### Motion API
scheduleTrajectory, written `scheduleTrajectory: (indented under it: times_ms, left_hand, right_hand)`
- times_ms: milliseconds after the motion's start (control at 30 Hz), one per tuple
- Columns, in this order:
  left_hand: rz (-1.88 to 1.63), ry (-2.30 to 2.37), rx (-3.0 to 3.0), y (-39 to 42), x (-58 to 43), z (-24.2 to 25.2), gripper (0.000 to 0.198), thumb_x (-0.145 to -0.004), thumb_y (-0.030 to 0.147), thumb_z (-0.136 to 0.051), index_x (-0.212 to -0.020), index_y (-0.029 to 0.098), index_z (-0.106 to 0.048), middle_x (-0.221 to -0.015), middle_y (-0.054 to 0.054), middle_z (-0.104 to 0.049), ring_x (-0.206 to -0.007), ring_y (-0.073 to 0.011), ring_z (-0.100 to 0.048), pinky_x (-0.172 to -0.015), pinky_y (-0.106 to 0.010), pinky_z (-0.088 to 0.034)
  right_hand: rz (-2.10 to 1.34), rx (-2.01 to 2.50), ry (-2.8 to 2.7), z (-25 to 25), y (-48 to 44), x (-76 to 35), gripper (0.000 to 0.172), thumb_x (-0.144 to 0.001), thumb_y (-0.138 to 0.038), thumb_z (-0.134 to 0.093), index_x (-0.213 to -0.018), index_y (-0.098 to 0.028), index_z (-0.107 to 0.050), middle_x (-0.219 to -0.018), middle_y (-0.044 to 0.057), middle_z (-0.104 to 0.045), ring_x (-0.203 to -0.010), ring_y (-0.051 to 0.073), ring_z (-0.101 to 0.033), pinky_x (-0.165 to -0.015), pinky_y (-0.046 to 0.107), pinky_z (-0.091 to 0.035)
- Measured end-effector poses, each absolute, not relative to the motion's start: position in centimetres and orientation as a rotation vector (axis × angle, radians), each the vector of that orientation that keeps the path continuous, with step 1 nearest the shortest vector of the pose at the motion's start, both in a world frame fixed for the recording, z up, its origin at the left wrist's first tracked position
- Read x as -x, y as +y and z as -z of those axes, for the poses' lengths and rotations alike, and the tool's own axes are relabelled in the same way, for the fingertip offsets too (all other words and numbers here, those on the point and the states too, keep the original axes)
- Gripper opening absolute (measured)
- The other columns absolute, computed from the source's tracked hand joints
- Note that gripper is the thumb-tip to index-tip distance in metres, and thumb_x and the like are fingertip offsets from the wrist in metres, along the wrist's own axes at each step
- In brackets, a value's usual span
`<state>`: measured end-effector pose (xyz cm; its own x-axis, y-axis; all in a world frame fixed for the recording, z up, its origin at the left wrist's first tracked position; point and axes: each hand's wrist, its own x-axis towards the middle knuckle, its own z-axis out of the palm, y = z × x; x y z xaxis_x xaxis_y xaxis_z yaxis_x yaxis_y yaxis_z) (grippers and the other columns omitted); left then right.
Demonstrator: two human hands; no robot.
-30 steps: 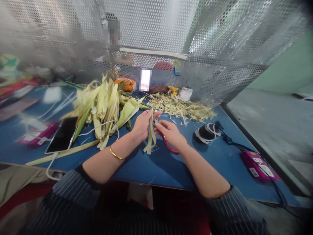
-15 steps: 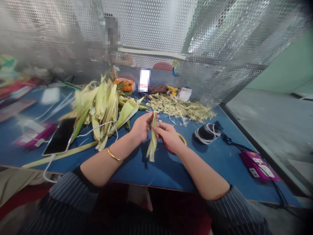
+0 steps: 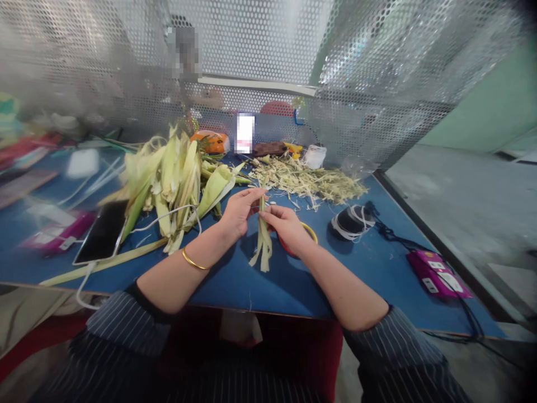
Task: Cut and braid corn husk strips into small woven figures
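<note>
A pale green corn husk strip hangs upright over the blue table, its lower end split into separate strands. My left hand pinches it near the top, fingertips closed on it. Just below, my right hand grips the same strip between thumb and fingers. Beneath my right hand lies a ring-shaped red and yellow object, partly hidden. A large bundle of corn husks lies to the left of my hands. Beyond them is a heap of shredded husk.
On the blue table are a phone with a white cable, a black roll wound with white cord, purple power strips, and an orange packet. A perforated metal screen stands behind.
The lower end of the husk strip has spread into more clearly separate strands. Both hands still hold it, and the whole view has shifted slightly.
</note>
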<state>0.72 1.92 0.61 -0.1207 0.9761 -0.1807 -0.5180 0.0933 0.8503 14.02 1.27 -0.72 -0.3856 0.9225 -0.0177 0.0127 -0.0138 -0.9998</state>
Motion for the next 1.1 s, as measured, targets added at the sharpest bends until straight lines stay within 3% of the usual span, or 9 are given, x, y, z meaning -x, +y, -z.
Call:
scheduleTrajectory:
  times_ms: [133,300,467,667,900,1100]
  left_hand:
    - [-1.404,0.970,-0.614,2.2,-0.6,-0.3,0.010,-0.075,0.023,-0.076,-0.079,0.014,-0.073,-0.073,-0.002,-0.069,-0.066,-0.0101,-0.060,-0.064,-0.023,-0.045]
    - [-1.372,1.026,-0.675,2.3,-0.2,-0.2,0.031,-0.072,0.043,-0.078,-0.078,0.014,-0.072,-0.075,-0.004,-0.068,-0.066,-0.0109,-0.061,-0.059,-0.022,-0.043]
    - [-1.392,1.104,-0.766,2.3,-0.1,-0.4,0.022,-0.064,0.030,-0.082,-0.074,0.014,-0.069,-0.062,0.002,-0.062,-0.057,-0.0079,-0.055,-0.055,-0.020,-0.040]
    - [-1.328,0.996,-0.699,2.7,0.3,-0.3,0.015,-0.071,0.024,-0.077,-0.070,0.013,-0.066,-0.059,0.001,-0.060,-0.052,-0.0093,-0.055,-0.055,-0.024,-0.046]
    - [-1.204,0.966,-0.426,2.6,0.4,-0.7,0.021,-0.085,0.019,-0.065,-0.065,0.015,-0.061,-0.059,-0.001,-0.061,-0.056,-0.0088,-0.059,-0.061,-0.022,-0.048]
    - [-1.264,1.017,-0.617,2.6,0.0,-0.3,0.013,-0.085,0.027,-0.067,-0.080,0.015,-0.063,-0.069,-0.001,-0.066,-0.061,-0.0104,-0.063,-0.061,-0.023,-0.047]
  right_hand:
    - [-1.492,1.008,-1.464,0.8,1.3,-14.0,0.035,-0.072,-0.045,-0.074,-0.061,-0.019,-0.053,-0.055,-0.006,-0.048,-0.052,0.008,-0.041,-0.053,0.024,-0.035]
    - [-1.530,1.029,-1.378,0.8,1.4,-14.2,0.038,-0.072,-0.045,-0.076,-0.060,-0.019,-0.051,-0.053,-0.006,-0.046,-0.049,0.007,-0.039,-0.050,0.024,-0.032]
    - [-1.661,1.020,-1.333,0.5,1.5,-14.5,0.035,-0.066,-0.046,-0.082,-0.065,-0.019,-0.060,-0.053,-0.006,-0.050,-0.048,0.006,-0.042,-0.049,0.022,-0.035]
    - [-1.795,1.050,-1.195,-0.4,1.7,-15.1,0.037,-0.066,-0.050,-0.081,-0.078,-0.016,-0.071,-0.060,0.000,-0.063,-0.051,0.010,-0.052,-0.049,0.024,-0.042]
    - [-1.786,1.027,-1.207,-0.4,2.2,-15.4,0.027,-0.066,-0.039,-0.080,-0.076,-0.018,-0.066,-0.059,-0.002,-0.062,-0.049,0.009,-0.050,-0.048,0.023,-0.038]
    - [-1.718,1.034,-1.253,0.1,2.4,-15.6,0.020,-0.068,-0.032,-0.075,-0.078,-0.020,-0.063,-0.060,-0.004,-0.059,-0.049,0.009,-0.049,-0.049,0.024,-0.037]
